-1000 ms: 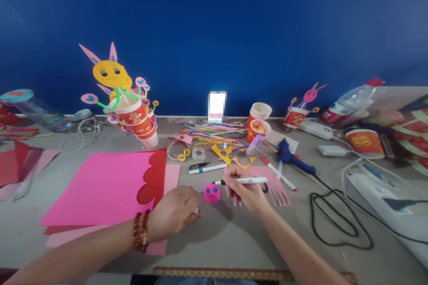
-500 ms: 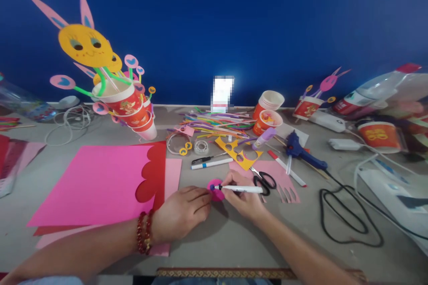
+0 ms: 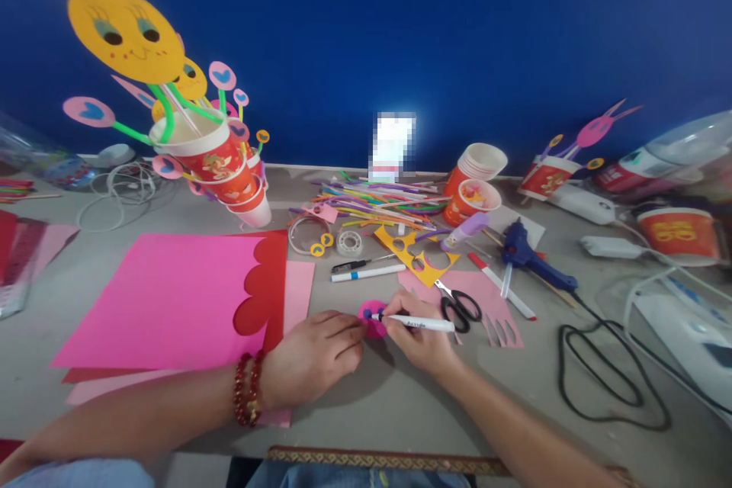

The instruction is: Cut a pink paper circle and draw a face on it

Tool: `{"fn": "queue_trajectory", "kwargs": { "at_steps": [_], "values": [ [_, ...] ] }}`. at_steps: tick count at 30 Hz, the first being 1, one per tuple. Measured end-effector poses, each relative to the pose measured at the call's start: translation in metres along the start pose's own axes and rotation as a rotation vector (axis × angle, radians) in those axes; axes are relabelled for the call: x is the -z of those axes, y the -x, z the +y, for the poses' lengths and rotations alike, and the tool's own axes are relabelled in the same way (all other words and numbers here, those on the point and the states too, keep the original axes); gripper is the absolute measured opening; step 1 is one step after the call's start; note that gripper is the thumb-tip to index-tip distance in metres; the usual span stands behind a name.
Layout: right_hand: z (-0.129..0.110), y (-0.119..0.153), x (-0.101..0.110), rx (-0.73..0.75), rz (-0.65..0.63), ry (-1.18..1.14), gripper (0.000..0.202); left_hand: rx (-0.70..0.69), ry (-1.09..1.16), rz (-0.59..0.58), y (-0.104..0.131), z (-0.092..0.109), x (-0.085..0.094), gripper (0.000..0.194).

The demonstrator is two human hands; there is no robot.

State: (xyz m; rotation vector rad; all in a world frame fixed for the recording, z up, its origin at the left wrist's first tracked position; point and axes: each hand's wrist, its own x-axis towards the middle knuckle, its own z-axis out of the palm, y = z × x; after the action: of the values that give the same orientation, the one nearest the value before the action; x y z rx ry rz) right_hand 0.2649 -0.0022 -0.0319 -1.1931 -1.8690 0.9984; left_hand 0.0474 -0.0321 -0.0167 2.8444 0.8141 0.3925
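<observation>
A magenta paper circle [image 3: 371, 329] with dark blue spots lies on the table between my hands. My left hand [image 3: 320, 354] has its fingers curled together, the tips pressing the circle's left edge against the table. In a pinch, my right hand [image 3: 420, 339] holds a white acrylic marker [image 3: 426, 322], its tip on or just over the circle near the blue spots. Black-handled scissors [image 3: 457, 305] lie just behind my right hand, partly on a cut pink sheet [image 3: 492, 293]. Behind the circle lie a white-and-blue marker [image 3: 369, 273] and a black pen [image 3: 350, 266].
Pink and red paper sheets [image 3: 165, 297] are stacked at left. Decorated paper cups [image 3: 209, 156] stand behind them. Pipe cleaners [image 3: 377, 202], a tape roll [image 3: 348, 242] and yellow paper scraps [image 3: 417, 255] lie at the back. A blue glue gun [image 3: 534, 259] trails its cord at right.
The camera view has shifted slightly. Another blue spot now shows on the circle near the marker tip. Both hands keep nearly the same position around it.
</observation>
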Motion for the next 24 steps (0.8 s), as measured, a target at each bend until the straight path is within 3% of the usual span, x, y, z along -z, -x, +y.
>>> {"fn": "queue_trajectory", "kwargs": {
  "at_steps": [24],
  "values": [
    [-0.0026, -0.0015, 0.0001, -0.006, -0.03, 0.057, 0.013, -0.005, -0.009, -0.001, -0.001, -0.0001, 0.0011, 0.018]
  ]
}}
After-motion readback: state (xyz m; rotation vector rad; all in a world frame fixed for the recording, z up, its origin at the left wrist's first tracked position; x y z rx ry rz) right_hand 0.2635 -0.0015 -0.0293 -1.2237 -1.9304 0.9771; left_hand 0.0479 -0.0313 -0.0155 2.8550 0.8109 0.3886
